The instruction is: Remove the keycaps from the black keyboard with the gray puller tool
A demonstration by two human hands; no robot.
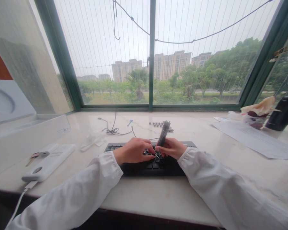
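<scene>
A black keyboard (pixel 155 171) lies on the pale marble ledge, partly covered by both hands. Near its middle some keycaps are off and the lattice beneath shows. My right hand (pixel 171 148) is closed round a dark grey brush-like tool (pixel 163 133), held tilted with its bristly end up. My left hand (pixel 136 150) rests over the keyboard, thumb and fingers curled close together at the bare key area; whatever is between the fingertips is too small to make out. Several loose black keycaps (pixel 157 124) stand in rows behind the keyboard.
A coiled black cable (pixel 112 130) and a small blue item (pixel 130 122) lie behind the keyboard. At the left are a white power bank (pixel 49 163), keys (pixel 35 156) and a clear plastic box (pixel 28 140). Papers (pixel 252 137) and a black bottle (pixel 281 113) sit at the right.
</scene>
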